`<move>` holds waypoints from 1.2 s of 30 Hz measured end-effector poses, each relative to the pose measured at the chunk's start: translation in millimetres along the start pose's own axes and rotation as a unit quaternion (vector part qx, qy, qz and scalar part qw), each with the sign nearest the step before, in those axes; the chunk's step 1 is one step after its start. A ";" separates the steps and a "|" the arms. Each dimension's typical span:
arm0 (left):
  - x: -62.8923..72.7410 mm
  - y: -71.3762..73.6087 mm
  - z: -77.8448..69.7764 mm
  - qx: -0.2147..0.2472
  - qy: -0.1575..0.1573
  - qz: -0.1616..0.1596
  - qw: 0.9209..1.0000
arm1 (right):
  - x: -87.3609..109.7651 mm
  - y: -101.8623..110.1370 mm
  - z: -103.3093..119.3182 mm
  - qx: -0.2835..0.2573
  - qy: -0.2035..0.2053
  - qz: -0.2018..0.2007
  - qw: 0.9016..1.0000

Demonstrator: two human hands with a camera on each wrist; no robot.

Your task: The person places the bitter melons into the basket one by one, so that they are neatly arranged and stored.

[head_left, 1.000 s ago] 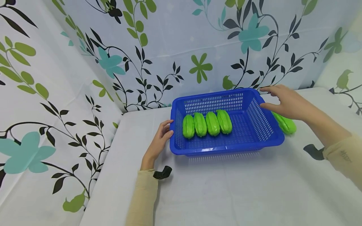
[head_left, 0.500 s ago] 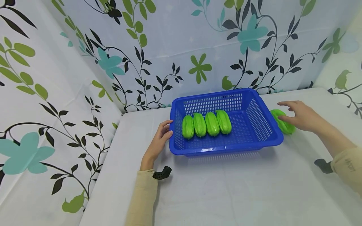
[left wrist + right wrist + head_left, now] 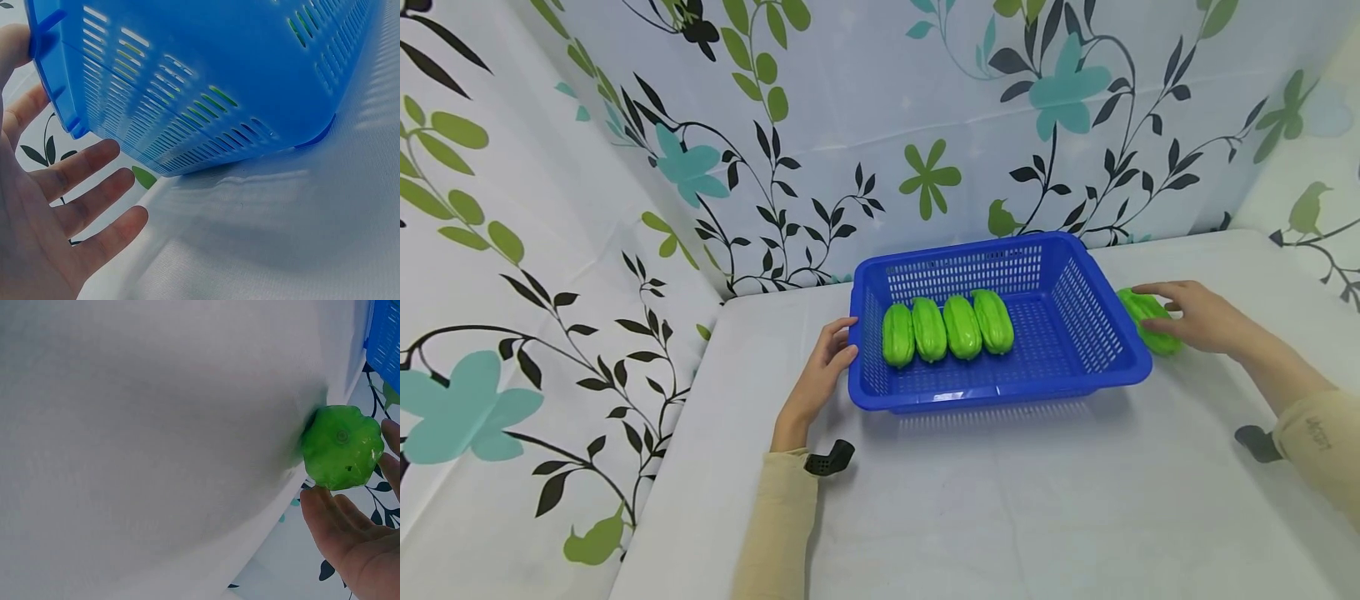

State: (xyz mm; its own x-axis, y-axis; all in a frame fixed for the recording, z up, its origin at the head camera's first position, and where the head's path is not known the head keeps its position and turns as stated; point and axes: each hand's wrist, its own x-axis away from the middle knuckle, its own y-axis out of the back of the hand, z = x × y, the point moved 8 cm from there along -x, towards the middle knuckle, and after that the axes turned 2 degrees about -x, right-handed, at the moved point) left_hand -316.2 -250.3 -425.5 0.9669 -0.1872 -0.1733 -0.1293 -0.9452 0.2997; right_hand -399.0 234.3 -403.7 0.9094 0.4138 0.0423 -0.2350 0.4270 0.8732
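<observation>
A blue plastic basket (image 3: 1000, 392) stands on the white cloth with several bright green, ribbed gourds (image 3: 963, 327) side by side in its left half. My left hand (image 3: 815, 379) touches the basket's left rim; in the left wrist view its lower fingers (image 3: 94, 169) stretch out straight beside the slotted wall. To the right of the basket, another green gourd (image 3: 1138, 310) lies on the cloth. My right hand (image 3: 1202, 317) holds this gourd across its sides, covering part of it. The right wrist view shows the gourd's round end (image 3: 340, 447), with fingertips on two sides.
A white cloth (image 3: 970, 500) covers the table. Behind and to the left hang sheets printed with leaves and flowers (image 3: 931, 179). The basket's right wall (image 3: 1090, 317) stands close beside the loose gourd.
My right hand has moved from beside the basket's right rim out to the right and down onto the loose gourd. The left hand and the basket have stayed in place.
</observation>
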 end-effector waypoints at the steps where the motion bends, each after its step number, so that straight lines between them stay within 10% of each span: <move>1: 0.0 0.0 0.2 0.000 0.002 0.000 1.000 | -0.3 -0.9 0.1 0.001 0.002 0.003 1.000; 15: 11.2 -5.7 -35.6 -0.010 0.008 0.009 1.000 | -1.7 -9.0 1.5 0.021 0.002 0.038 0.999; 24: 1.6 -1.1 -1.5 0.000 0.012 0.003 1.000 | -1.1 -12.6 1.1 0.042 -0.007 0.062 0.997; 36: 2.8 0.1 -0.2 -0.010 0.004 -0.005 1.000 | -1.2 -10.9 -10.0 0.033 -0.035 0.072 0.996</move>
State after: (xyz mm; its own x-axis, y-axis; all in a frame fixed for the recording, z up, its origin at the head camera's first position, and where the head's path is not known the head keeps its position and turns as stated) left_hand -313.4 -250.8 -425.8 0.9699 -0.1758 -0.1682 -0.1155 -0.9412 0.3176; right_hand -400.9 237.2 -418.1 0.8901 0.4085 0.2023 -0.3448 0.3129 0.8850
